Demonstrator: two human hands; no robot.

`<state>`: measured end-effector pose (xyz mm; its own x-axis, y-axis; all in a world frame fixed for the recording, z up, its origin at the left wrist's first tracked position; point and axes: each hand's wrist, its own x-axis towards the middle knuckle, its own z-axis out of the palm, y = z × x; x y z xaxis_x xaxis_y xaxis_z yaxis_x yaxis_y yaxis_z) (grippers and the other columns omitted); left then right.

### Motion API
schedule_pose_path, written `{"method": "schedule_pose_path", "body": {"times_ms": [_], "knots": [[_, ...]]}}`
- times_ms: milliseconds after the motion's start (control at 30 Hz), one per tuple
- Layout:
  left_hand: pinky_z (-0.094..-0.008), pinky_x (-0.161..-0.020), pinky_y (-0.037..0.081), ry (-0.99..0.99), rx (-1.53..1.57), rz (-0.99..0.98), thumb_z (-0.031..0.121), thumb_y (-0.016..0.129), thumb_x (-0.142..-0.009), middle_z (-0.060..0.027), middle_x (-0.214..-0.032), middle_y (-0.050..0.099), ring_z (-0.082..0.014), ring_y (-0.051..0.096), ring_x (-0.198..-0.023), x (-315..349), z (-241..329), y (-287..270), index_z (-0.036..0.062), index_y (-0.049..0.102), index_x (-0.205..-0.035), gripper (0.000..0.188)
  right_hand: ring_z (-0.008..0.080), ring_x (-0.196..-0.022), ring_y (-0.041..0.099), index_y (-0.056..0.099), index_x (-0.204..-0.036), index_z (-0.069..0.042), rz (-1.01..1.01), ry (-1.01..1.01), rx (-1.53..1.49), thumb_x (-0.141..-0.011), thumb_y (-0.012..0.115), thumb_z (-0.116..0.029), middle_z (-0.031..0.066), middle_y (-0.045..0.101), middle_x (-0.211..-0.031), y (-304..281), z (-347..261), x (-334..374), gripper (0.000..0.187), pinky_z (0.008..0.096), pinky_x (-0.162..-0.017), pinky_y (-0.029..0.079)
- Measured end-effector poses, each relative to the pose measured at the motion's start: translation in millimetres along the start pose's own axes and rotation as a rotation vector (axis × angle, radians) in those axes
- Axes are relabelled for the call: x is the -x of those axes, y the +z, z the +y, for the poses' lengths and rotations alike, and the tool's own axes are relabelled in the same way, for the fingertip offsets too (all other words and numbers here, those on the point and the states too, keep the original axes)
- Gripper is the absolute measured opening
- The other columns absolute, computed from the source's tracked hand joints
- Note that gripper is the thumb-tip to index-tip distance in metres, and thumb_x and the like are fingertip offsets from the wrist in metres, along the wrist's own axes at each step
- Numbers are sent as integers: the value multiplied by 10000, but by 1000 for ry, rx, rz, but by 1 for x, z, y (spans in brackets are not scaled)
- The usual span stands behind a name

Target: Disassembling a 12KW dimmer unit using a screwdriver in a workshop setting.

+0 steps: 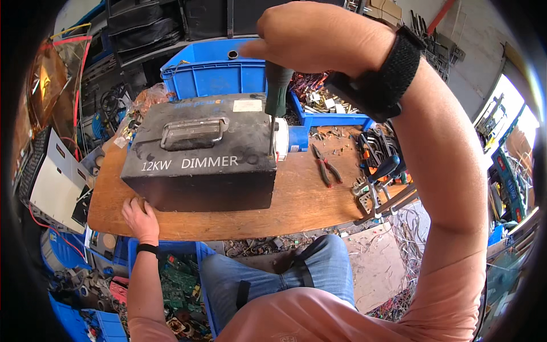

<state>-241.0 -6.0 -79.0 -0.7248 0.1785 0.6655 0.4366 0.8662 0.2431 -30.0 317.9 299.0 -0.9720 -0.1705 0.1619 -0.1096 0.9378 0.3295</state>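
A black metal box (205, 192) with a folding handle (194, 135) on its lid sits on the wooden table in front of me. My right hand (313, 37) is raised over the box's right side, closed around the top of a screwdriver (277, 94) with a dark green handle. The screwdriver stands upright, its shaft reaching down to the lid near the right edge; the screw, if any, is too small to make out. Beside the box's near left corner, my left hand (141, 220) lies on the table edge with its fingers apart, holding nothing.
Red-and-black pliers (325, 166) lie right of the box, near a blue-and-white roll (293, 139). Hand tools (379, 151) crowd the table's right end. Behind stand a large blue crate (216, 80) and a blue tray (336, 119) of metal parts. Circuit boards (179, 282) fill a crate below.
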Motion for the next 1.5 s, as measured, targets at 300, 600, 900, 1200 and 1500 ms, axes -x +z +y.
{"method": "schedule_pose_path", "body": {"times_ms": [300, 600, 900, 1200, 1500], "knots": [[-474, -971, 355, 38, 8, 21, 178, 610, -841, -213, -1220, 485, -385, 435, -1142, -1, 0, 5, -33, 539, -1129, 363, 281, -868, 644, 590, -1121, 59, -74, 81, -193, -831, 634, -314, 188, 671, -936, -51, -37, 44, 474, 367, -736, 492], [-471, -973, 356, 24, 23, 11, 176, 618, -838, -212, -1221, 482, -384, 437, -1141, -4, 11, 3, -32, 538, -1134, 370, 312, -701, 636, 657, -1031, -9, 0, 21, -118, -777, 572, -223, 154, 669, -766, -28, -27, 24, 343, 375, -682, 503], [-475, -984, 344, 12, 30, 20, 142, 622, -823, -219, -1212, 478, -394, 424, -1149, -2, 7, 4, -25, 526, -1138, 369, 293, -820, 646, 629, -1072, 20, -23, 62, -317, -771, 595, -217, 162, 681, -855, -33, -28, 32, 385, 364, -748, 496], [-471, -989, 342, 14, 48, 19, 136, 626, -820, -216, -1210, 481, -388, 426, -1149, -3, 10, 2, -30, 533, -1134, 367, 312, -738, 637, 687, -905, 22, 104, 49, -225, -804, 629, -342, 173, 668, -763, -26, -15, 30, 382, 373, -733, 495], [-475, -972, 357, 29, 14, 13, 176, 613, -838, -220, -1221, 480, -386, 438, -1142, -1, 3, 3, -32, 526, -1134, 372, 271, -790, 659, 665, -1012, 4, 6, 153, -142, -734, 678, -287, 160, 687, -842, -10, -10, 14, 403, 353, -716, 504]]}}
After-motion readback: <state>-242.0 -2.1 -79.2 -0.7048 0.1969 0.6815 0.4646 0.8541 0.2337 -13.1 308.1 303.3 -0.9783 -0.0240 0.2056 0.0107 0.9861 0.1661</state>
